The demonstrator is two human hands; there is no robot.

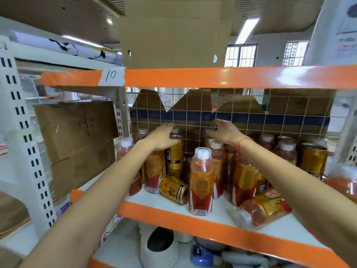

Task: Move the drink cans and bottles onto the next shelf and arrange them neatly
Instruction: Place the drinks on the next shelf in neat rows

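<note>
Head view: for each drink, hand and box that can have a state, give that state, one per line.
Left hand: grips a stacked gold can.
Right hand: reaching at the back row; its grip is hidden.
Front bottle: upright, capped.
Fallen can: on its side.
Fallen bottle: on its side, cap toward the shelf edge.
Right gold can: upright.
Cardboard box: on the upper shelf.

Approx. 9 bottles (201, 180), 6 gold cans (174, 188), 2 hands (161, 137) on shelf (173, 206).

I see two bare forearms, no sleeves on them. The right hand (225, 132) has a thin red string bracelet (243, 141) around its wrist.
</note>
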